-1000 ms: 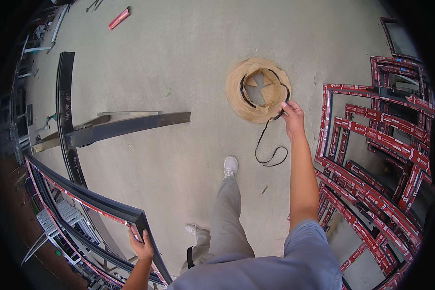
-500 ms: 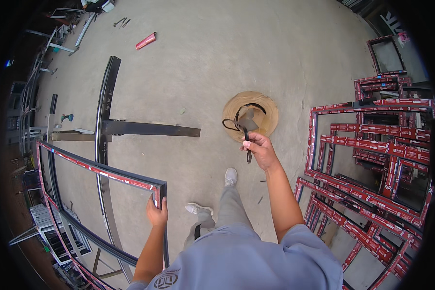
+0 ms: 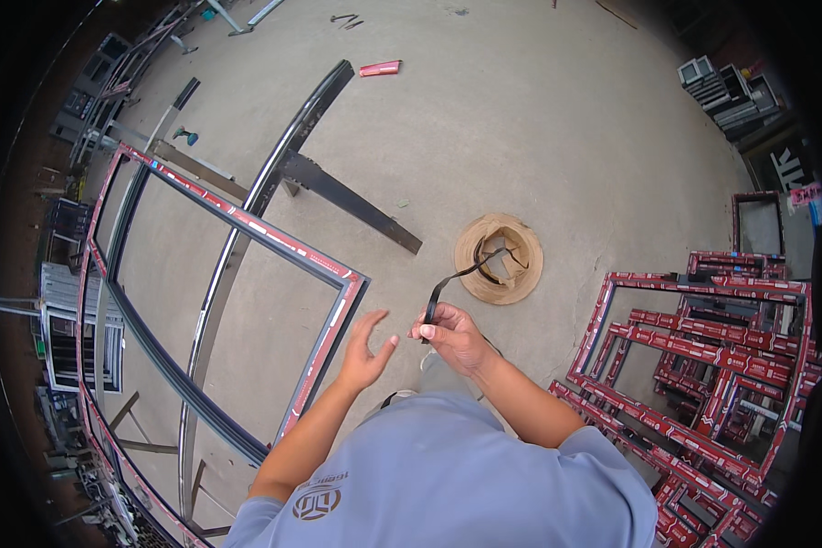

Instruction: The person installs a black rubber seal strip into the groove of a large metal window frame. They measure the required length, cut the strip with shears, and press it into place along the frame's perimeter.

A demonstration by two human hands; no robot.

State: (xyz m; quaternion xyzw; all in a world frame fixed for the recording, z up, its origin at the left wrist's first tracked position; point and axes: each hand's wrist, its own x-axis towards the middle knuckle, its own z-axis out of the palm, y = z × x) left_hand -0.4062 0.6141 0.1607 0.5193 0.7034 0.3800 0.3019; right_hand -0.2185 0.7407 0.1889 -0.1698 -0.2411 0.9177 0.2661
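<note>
My right hand (image 3: 452, 338) pinches a thin black flexible strip (image 3: 436, 297) between thumb and fingers. From there the strip runs up and right, its far part passing over a straw hat (image 3: 521, 285) on the floor; whether it touches the hat I cannot tell. My left hand (image 3: 367, 353) is open and empty, fingers spread, just left of the right hand. Close beside it is the corner of a large window frame (image 3: 274, 237) covered in red-and-white film. That frame leans over a long dark metal beam (image 3: 309, 119).
A dark crossbar (image 3: 356, 206) juts from the beam toward the hat. Red-filmed frames (image 3: 749, 287) are stacked on the right. Farther off on the concrete lie a teal power tool (image 3: 185, 136) and a red tube (image 3: 380, 68). My feet are mostly hidden below my shirt.
My left hand has let go of the frame's corner and moved right, toward my right hand. The right hand has drawn the strip nearer my body. My view has turned.
</note>
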